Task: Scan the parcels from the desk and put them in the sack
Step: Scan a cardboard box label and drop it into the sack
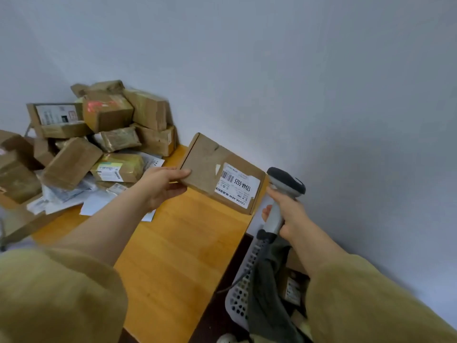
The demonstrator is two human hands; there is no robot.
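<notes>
**While the box is held up, the scan is the step in hand**

Head view. As the label (237, 185) faces up and the scanner (284, 189) stands just beside the box's right edge, the step is judged to be the scan itself, with the drop into the sack to follow.

To do it well: the scanner head should be tipped down onto the barcode at the label's far end. A red patch shows on a parcel in the pile (99, 134); it may be the beam passing over the box (210, 159). The box should be kept flat and steady until the read is confirmed.

Left hand (160, 184): it pinches the box at its near left corner, thumb on the top face, fingers under. The box is lifted over the far right corner of the desk (185, 243).

Right hand (289, 214): it is wrapped round the scanner's grip, forefinger lying up toward the head. Whether the trigger is pressed, I cannot tell.

Sack (269, 288): dark cloth, set in a white basket (241, 300) below the desk's right edge, with parcels inside. The unscanned pile lies well apart, at the desk's far left.
</notes>
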